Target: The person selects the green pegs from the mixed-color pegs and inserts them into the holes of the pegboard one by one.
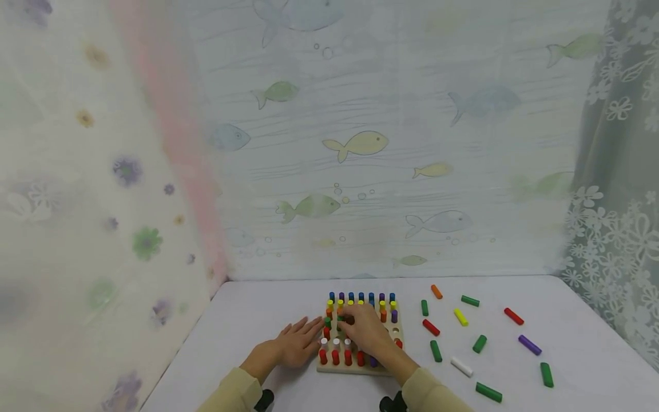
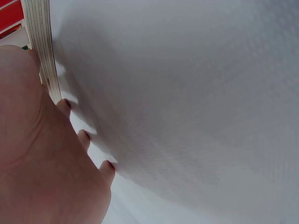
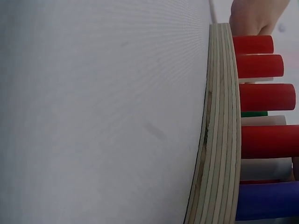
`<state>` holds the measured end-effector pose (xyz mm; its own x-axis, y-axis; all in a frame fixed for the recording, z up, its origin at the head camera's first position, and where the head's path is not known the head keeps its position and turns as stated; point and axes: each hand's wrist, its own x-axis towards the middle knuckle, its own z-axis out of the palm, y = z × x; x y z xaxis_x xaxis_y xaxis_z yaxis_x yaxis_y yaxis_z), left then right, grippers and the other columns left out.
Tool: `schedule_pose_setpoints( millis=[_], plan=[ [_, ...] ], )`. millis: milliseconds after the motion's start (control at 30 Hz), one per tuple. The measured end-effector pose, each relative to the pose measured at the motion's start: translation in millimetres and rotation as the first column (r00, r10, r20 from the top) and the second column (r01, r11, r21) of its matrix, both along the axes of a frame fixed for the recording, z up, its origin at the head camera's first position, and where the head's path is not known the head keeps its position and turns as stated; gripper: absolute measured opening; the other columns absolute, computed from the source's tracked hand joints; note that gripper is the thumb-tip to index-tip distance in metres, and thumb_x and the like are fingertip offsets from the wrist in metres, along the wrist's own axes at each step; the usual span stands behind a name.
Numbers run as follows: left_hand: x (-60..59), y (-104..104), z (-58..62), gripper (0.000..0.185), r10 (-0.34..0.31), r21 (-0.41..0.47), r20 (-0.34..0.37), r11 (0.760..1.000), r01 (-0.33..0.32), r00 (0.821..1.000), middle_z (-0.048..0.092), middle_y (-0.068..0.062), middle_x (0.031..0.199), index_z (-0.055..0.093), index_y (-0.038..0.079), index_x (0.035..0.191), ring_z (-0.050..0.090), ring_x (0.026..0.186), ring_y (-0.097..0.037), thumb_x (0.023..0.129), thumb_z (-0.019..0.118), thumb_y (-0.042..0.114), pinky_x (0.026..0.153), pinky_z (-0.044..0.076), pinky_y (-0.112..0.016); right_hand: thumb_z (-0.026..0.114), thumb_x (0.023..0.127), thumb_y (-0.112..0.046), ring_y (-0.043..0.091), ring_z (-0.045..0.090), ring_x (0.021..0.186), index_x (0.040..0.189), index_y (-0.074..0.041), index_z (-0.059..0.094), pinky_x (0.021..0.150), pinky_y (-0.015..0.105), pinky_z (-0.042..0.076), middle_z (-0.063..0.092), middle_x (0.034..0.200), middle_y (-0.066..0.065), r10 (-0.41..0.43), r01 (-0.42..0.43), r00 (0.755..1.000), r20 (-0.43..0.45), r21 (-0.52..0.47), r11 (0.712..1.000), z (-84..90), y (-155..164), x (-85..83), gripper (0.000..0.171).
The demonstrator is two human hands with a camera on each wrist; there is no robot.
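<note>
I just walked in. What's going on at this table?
A person is working with coloured pegs on a wooden pegboard. Their right hand is over the board and seems to pinch a green peg, partly hidden from view. The left hand rests on the table along the board's left edge. Many pegs already stand upright in rows, but at least one hole is bare. More loose pegs lie scattered to the right of the board.

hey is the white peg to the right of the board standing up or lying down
Lying down: the head view shows the white peg on its side on the table, outside the board.
</note>
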<state>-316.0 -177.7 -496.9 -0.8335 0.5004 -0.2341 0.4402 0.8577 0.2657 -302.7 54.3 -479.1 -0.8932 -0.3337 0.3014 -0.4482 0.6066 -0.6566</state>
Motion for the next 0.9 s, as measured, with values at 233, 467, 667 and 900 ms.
schedule_pose_setpoints(
  millis=[233, 467, 667, 900],
  plan=[
    [9.1, 7, 19.6, 0.063, 0.002, -0.015, 0.020, 1.000, -0.001, 1.000, 0.025, -0.001, 0.170, 0.026, 0.019, 0.164, 0.018, 0.156, -0.034, 0.109, 0.036, 0.049, 0.122, 0.014, -0.065, 0.071, 0.098, -0.020, 0.008, 0.059, 0.080, 0.112, -0.008, 0.078, 0.077, 0.028, 0.058, 0.076, 0.099, -0.001, -0.018, 0.016, 1.000, 0.019, 0.064, 0.998, 1.2, -1, -1.9, 0.020],
    [13.8, 10, 30.0, 0.063, 0.000, -0.026, 0.019, 1.000, 0.001, 1.000, 0.026, -0.003, 0.169, 0.027, 0.016, 0.163, 0.019, 0.156, -0.036, 0.110, 0.036, 0.046, 0.122, 0.015, -0.065, 0.069, 0.099, -0.024, 0.008, 0.058, 0.076, 0.121, -0.007, 0.075, 0.070, 0.024, 0.055, 0.075, 0.105, 0.002, -0.012, 0.010, 1.000, 0.014, 0.119, 0.993, 0.7, -2, -2.5, 0.028],
    [14.4, 9, 27.1, 0.062, -0.003, -0.012, 0.014, 1.000, 0.003, 1.000, 0.028, -0.002, 0.169, 0.029, 0.016, 0.163, 0.021, 0.155, -0.035, 0.109, 0.036, 0.047, 0.121, 0.017, -0.065, 0.069, 0.099, -0.025, 0.007, 0.057, 0.078, 0.120, -0.007, 0.075, 0.075, 0.028, 0.056, 0.075, 0.102, 0.000, 0.004, -0.003, 1.000, -0.007, 0.149, 0.989, -0.3, -3, 0.2, 0.028],
    [16.2, 9, 27.2, 0.062, 0.010, -0.012, 0.023, 1.000, -0.009, 1.000, 0.029, -0.002, 0.168, 0.030, 0.017, 0.162, 0.021, 0.155, -0.035, 0.109, 0.038, 0.047, 0.122, 0.016, -0.065, 0.069, 0.099, -0.022, 0.007, 0.060, 0.080, 0.120, -0.005, 0.074, 0.078, 0.031, 0.059, 0.075, 0.104, 0.002, 0.008, -0.005, 1.000, -0.018, 0.113, 0.994, -0.5, -2, 1.7, 0.028]
  ],
)
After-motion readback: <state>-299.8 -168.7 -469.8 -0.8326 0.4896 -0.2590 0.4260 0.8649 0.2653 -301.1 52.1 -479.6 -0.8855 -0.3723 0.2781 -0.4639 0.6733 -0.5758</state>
